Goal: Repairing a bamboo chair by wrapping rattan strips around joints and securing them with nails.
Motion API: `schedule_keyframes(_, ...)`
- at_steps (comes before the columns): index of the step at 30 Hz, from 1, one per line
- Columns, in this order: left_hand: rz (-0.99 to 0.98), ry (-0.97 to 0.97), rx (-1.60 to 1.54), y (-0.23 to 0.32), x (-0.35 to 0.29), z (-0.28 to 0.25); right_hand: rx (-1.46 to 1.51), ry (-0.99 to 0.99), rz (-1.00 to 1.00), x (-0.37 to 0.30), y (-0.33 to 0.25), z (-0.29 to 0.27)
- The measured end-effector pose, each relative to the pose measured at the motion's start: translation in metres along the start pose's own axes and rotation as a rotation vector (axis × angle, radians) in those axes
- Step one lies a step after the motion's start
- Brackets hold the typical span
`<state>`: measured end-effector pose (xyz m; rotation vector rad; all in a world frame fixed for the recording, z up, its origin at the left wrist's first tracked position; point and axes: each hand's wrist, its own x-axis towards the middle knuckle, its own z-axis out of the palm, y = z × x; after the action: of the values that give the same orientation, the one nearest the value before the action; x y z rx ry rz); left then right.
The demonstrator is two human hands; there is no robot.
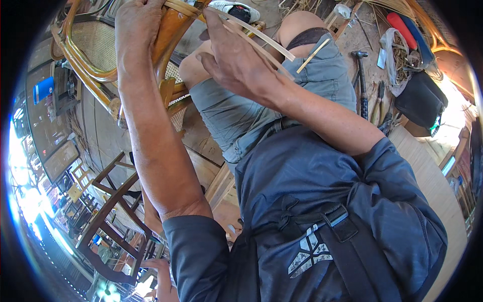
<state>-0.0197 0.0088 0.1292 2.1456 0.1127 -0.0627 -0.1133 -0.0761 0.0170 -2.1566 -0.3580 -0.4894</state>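
My left hand point(138, 27) is closed on the curved frame of an orange-brown rattan chair point(173, 35), at the top edge of the view; its fingertips are partly cut off. A pale band of cane point(182, 7) is wrapped round the frame there. Just right of it, my right hand point(234, 58) has its index finger stretched to the wrapped part, with the thumb standing apart. Long pale cane strips point(261, 36) run from the frame along the back of this hand toward my wrist. I see no strip gripped between its fingers, though their undersides are hidden.
A short cane piece point(313, 55) rests on my shorts. To the right lie a hammer point(360, 83), pliers point(378, 103), a black pouch point(422, 103) and a plastic bag of cane scraps point(397, 63). A dark wooden chair frame point(108, 216) and another person's arm point(165, 279) are at lower left.
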Motion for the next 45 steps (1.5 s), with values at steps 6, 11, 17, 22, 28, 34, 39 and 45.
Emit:
schedule_keyframes(6,0.103,-0.053,0.138,-0.025,0.031,-0.018,0.284,-0.336,0.048,-0.021,-0.013,-0.042)
schedule_keyframes(11,-0.352,-0.401,-0.249,-0.052,0.061,-0.030,0.291,-0.852,0.079,-0.016,0.021,-0.104)
schedule_keyframes(17,-0.265,-0.468,-0.309,-0.058,0.074,-0.033,0.306,-0.712,0.659,0.048,0.057,-0.184)
schedule_keyframes(22,-0.353,-0.528,-0.195,-0.067,0.082,-0.038,0.126,-0.315,0.119,0.136,0.033,-0.136)
schedule_keyframes(28,-0.449,-0.392,-0.450,-0.067,0.076,-0.027,-0.062,-0.828,-0.027,0.203,0.025,-0.053)
schedule_keyframes(34,-0.372,-0.408,-0.350,-0.087,0.086,-0.031,-0.146,-0.774,-0.215,0.196,0.019,-0.031)
schedule_keyframes(39,0.030,0.184,0.440,-0.055,0.055,-0.048,-0.232,-0.669,-0.290,0.184,0.019,-0.028)
schedule_keyframes(45,0.197,-0.320,-0.384,-0.059,-0.078,-0.042,-0.310,-0.701,-0.368,0.190,0.016,-0.044)
